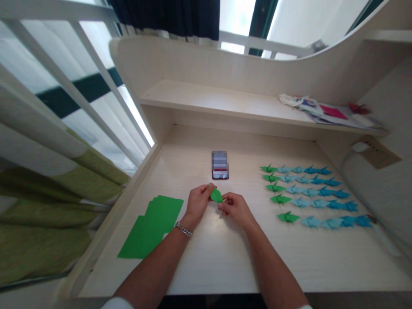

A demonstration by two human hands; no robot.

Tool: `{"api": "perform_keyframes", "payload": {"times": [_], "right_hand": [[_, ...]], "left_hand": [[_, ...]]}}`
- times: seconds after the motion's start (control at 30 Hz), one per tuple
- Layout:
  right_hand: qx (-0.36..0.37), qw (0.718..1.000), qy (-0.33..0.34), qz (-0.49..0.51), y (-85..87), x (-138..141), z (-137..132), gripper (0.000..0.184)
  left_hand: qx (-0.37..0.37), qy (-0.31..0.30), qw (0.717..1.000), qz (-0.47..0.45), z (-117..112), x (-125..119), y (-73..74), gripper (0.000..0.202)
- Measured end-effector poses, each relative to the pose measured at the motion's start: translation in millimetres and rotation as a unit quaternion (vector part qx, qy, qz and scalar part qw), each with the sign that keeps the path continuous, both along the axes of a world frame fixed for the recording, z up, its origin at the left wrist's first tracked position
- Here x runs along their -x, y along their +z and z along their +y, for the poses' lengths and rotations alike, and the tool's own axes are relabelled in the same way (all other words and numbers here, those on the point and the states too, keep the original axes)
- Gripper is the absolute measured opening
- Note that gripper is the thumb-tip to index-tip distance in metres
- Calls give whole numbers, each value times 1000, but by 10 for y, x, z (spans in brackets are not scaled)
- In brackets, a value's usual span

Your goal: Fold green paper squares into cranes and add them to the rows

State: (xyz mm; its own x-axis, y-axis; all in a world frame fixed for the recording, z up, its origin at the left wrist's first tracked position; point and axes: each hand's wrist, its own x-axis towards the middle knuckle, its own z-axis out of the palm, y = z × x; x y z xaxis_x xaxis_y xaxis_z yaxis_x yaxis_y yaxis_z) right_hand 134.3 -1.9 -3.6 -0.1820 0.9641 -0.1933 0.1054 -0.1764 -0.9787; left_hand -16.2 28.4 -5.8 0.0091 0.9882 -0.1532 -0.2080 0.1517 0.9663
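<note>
Both hands meet over the middle of the pale wooden desk [225, 257]. My left hand [198, 201], with a metal bracelet at the wrist, pinches the upper left of a small folded green paper [216, 195]. My right hand [234, 207] pinches its lower right edge. The paper is held just above the desk surface. Flat sheets of green paper [151, 227] lie spread out to the left of my left forearm. Rows of finished paper cranes [309, 193] in green, light blue and darker blue are lined up on the right.
A phone [220, 165] lies flat just beyond my hands. A raised shelf [225, 101] at the back carries papers and a red paper figure [334, 112] at its right end. A wall socket with a white cable [367, 148] sits at the right. Curtains and a white railing are on the left.
</note>
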Motion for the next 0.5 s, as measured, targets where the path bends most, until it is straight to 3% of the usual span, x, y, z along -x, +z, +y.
{"api": "perform_keyframes", "payload": {"times": [0.13,0.27,0.4,0.5], "right_hand": [[-7,1000,-3,9,11,-16,9,25],[-59,994,-92,15,-8,9,43,27],[-90,985,-147,-5,-28,22,82,19],[-75,979,-188,34,-54,1,108,21]], "left_hand": [[-3,0,1000,19,-5,-1,29,37],[-11,-17,998,55,-14,-22,38,36],[13,-54,998,-29,-35,-64,34,34],[38,-70,990,-120,-52,-74,49,36]]}}
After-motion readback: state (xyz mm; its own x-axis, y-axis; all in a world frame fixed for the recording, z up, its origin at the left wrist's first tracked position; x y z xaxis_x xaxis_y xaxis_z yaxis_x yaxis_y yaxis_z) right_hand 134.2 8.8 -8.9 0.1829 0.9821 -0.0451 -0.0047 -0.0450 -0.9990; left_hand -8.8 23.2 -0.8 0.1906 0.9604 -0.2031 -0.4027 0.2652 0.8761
